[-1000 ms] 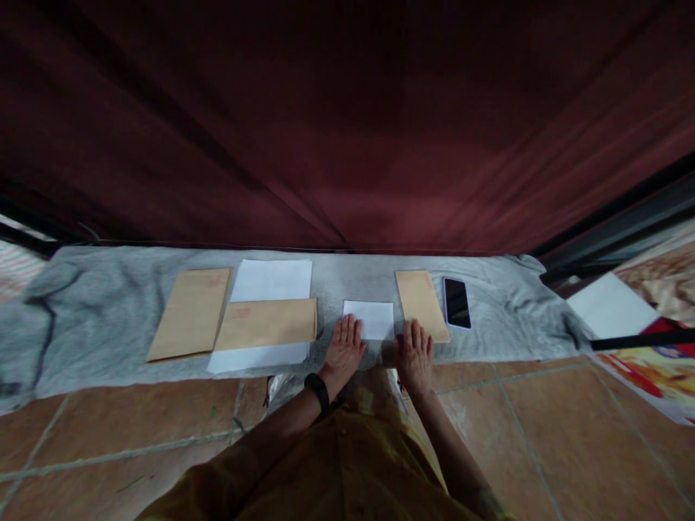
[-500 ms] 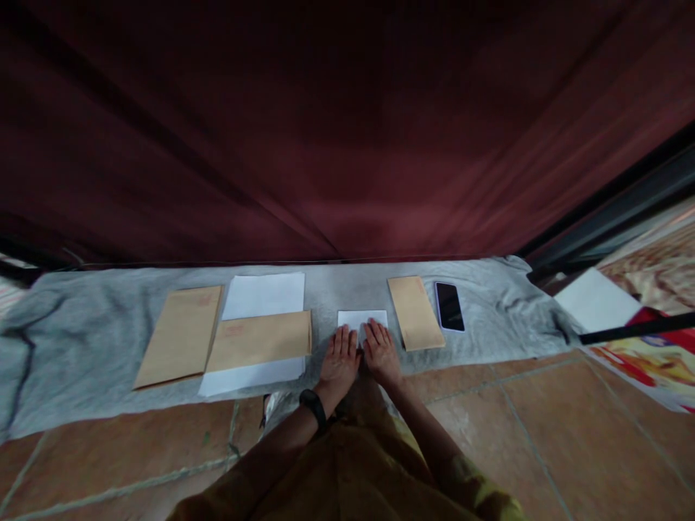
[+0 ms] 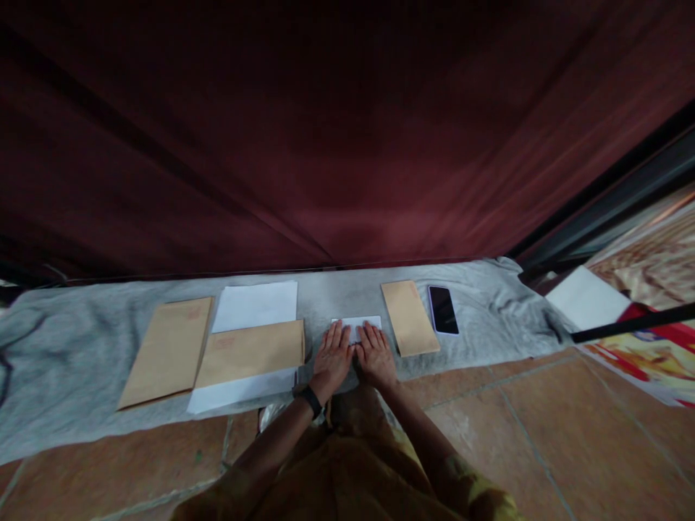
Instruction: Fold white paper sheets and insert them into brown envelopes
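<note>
A small folded white paper (image 3: 358, 324) lies on the grey cloth (image 3: 76, 340) in front of me. My left hand (image 3: 331, 356) and my right hand (image 3: 374, 354) rest flat on it side by side, fingers stretched out, covering its near part. A black band sits on my left wrist. A brown envelope (image 3: 409, 317) lies just right of my right hand. Another brown envelope (image 3: 250, 352) lies on a white sheet (image 3: 255, 305) left of my left hand.
A third brown envelope (image 3: 168, 351) lies at the far left. A black phone (image 3: 442, 310) sits right of the small envelope. A dark red curtain hangs behind the cloth. Tiled floor runs in front; white paper (image 3: 586, 297) and colourful fabric lie at right.
My right hand moved left from beside the small envelope onto the white paper. Both hands slid forward together, and less of the paper shows now.
</note>
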{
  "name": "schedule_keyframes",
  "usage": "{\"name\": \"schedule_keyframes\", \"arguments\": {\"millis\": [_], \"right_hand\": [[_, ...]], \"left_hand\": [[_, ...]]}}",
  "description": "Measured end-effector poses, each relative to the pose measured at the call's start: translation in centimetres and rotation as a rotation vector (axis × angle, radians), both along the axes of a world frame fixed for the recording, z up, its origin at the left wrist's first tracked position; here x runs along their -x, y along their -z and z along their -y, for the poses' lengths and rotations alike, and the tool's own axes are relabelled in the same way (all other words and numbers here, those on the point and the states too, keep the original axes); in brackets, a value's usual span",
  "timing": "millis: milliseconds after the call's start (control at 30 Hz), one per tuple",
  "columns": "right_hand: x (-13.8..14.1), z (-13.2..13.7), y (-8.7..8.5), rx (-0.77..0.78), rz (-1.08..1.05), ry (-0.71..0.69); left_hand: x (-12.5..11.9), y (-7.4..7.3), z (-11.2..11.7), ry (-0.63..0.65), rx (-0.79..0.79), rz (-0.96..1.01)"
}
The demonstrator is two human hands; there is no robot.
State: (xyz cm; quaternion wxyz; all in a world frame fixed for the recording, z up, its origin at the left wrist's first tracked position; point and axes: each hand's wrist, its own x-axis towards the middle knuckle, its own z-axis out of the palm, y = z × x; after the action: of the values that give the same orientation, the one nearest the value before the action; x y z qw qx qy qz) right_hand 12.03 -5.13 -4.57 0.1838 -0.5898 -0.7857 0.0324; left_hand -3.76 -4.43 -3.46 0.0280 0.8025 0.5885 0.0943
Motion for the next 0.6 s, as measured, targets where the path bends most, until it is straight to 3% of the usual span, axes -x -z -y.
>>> {"name": "schedule_keyframes", "arguments": {"millis": [167,433,600], "right_hand": [[-0.4,-1.1,-0.6,0.050,-0.059,0.010],[-0.1,-6.7,-4.5,0.300,0.075,-0.038],[0.1,-9.2,-5.7,0.396,0.093,-0.032]], "left_hand": [[0.3,0.1,0.1,0.013,-0.015,0.002],[0.4,0.9,0.4,-0.011,-0.045,0.063],[0.9,1.4,0.2,-0.008,-0.054,0.131]]}}
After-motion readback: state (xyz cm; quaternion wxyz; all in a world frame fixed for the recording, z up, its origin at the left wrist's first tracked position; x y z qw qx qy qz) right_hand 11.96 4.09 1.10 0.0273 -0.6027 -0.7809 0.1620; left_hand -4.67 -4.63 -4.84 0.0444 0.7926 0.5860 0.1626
